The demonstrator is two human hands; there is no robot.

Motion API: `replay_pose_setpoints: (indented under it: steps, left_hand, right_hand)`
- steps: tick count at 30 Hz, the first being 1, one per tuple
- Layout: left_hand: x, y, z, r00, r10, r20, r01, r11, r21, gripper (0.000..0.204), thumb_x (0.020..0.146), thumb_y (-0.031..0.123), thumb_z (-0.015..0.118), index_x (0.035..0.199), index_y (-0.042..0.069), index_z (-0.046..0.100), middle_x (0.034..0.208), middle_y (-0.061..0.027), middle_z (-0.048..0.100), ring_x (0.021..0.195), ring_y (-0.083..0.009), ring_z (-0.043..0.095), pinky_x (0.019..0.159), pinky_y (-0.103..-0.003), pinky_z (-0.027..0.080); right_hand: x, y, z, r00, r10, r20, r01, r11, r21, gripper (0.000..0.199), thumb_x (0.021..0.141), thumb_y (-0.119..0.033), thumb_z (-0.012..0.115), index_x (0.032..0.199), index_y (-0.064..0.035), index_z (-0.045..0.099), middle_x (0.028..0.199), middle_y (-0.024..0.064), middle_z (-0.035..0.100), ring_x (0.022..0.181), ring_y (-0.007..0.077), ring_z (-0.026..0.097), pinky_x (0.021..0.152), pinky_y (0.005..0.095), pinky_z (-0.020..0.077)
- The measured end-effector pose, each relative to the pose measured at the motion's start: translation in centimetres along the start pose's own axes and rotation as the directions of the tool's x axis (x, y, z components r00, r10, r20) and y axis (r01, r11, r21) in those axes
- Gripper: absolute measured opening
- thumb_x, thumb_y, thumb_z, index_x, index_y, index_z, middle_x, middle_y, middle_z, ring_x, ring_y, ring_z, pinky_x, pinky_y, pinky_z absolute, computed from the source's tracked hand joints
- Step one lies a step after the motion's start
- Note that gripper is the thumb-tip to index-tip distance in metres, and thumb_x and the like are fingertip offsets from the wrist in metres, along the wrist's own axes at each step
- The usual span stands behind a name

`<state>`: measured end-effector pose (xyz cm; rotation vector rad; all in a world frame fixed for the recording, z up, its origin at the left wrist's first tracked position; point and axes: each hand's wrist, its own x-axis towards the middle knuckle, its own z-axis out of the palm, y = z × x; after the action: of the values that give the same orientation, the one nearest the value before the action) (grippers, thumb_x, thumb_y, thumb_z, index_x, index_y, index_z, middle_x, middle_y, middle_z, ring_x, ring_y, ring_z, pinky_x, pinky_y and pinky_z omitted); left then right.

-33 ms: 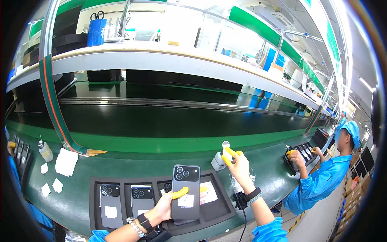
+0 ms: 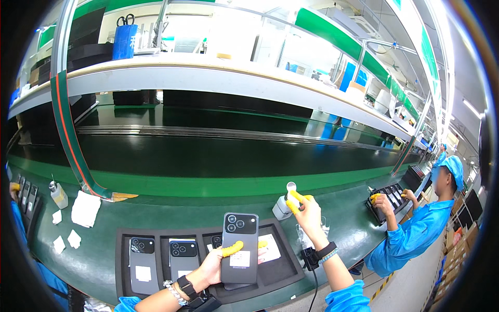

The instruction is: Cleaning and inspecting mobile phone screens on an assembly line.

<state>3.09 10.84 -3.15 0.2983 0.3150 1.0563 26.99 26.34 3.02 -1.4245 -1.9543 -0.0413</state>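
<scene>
My left hand [image 2: 212, 266] holds a dark grey smartphone [image 2: 248, 243] upright over the tray, its back with three camera lenses and a white label facing me. Yellow finger cots cover fingertips on both hands. Reaching forward, my right hand [image 2: 309, 214] has its fingers bent together at the top of a white bottle [image 2: 281, 209] with a raised round lid [image 2: 291, 186]. Something white shows by those fingertips, too small to name. Below, a black foam tray [image 2: 120, 260] holds a grey phone [image 2: 143, 260], another phone [image 2: 183, 255] and one partly hidden behind the held phone.
White cloth [image 2: 86, 209] and several small white scraps [image 2: 74, 238] lie left, beside a dispenser bottle [image 2: 58, 195]. A black device with a cable [image 2: 311, 258] is at my right wrist. A co-worker [image 2: 416, 234] handles a black tray [image 2: 387, 203] on the right. A green belt [image 2: 234, 156] runs behind.
</scene>
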Motion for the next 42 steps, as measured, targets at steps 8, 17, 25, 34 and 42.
replay_pose_setpoints:
  steps: [8, 17, 25, 34, 42]
  left_hand:
    - [-0.5, 0.5, 1.8, 0.997, -0.032, 0.073, 0.035, 0.999, -0.035, 0.055, 0.094, 0.017, 0.044, 0.139, -0.009, 0.024, 0.144, -0.0240, 0.031, 0.130, -0.0362, 0.037, 0.109, -0.049, 0.031]
    - [-1.1, 0.9, 3.9, 0.983, -0.121, 0.140, 0.134, 0.986, -0.094, 0.054, 0.095, 0.021, 0.044, 0.138, -0.008, 0.027, 0.141, -0.0266, 0.033, 0.128, -0.0379, 0.039, 0.107, -0.052, 0.034]
    - [-1.2, 0.4, 3.4, 0.998, -0.058, 0.026, 0.051, 0.974, 0.222, 0.044, 0.095, 0.020, 0.050, 0.126, -0.011, 0.043, 0.116, -0.0234, 0.058, 0.097, -0.0306, 0.064, 0.086, -0.038, 0.054]
    - [-1.0, 0.2, 3.3, 0.999, -0.006, 0.036, -0.007, 0.938, 0.346, 0.039, 0.093, 0.016, 0.054, 0.122, -0.009, 0.046, 0.118, -0.0250, 0.056, 0.098, -0.0301, 0.064, 0.083, -0.037, 0.056]
    - [-1.0, 0.5, 3.7, 0.999, 0.027, 0.027, -0.036, 0.932, 0.361, 0.040, 0.093, 0.018, 0.055, 0.122, -0.008, 0.046, 0.117, -0.0237, 0.057, 0.100, -0.0282, 0.064, 0.086, -0.036, 0.055]
  right_hand:
    - [0.2, 0.9, 0.5, 0.996, -0.079, -0.045, 0.081, 0.995, 0.056, 0.026, 0.078, -0.024, 0.072, 0.099, -0.0081, 0.070, 0.085, 0.0109, 0.059, 0.068, 0.0261, 0.060, 0.063, 0.0349, 0.0477]
    - [0.8, 2.4, -0.4, 0.979, -0.172, 0.107, 0.163, 0.983, 0.090, 0.021, 0.079, -0.016, 0.069, 0.094, -0.0018, 0.066, 0.074, 0.0127, 0.056, 0.066, 0.0296, 0.058, 0.060, 0.0380, 0.0453]
    - [1.1, 1.6, -0.1, 0.979, -0.170, 0.111, 0.165, 0.985, 0.051, 0.022, 0.078, -0.011, 0.068, 0.099, -0.0031, 0.068, 0.082, 0.0134, 0.058, 0.072, 0.0304, 0.059, 0.066, 0.0375, 0.0481]
    - [1.3, 1.4, -0.6, 0.955, -0.275, 0.113, 0.271, 0.962, 0.042, 0.016, 0.074, 0.001, 0.062, 0.090, 0.0003, 0.065, 0.088, 0.0151, 0.060, 0.081, 0.0342, 0.060, 0.073, 0.0391, 0.0495]
    - [2.1, 0.9, -1.3, 0.939, -0.303, 0.162, 0.329, 0.929, -0.171, 0.020, 0.071, 0.002, 0.062, 0.090, -0.0015, 0.067, 0.082, 0.0147, 0.059, 0.077, 0.0333, 0.060, 0.069, 0.0397, 0.0487]
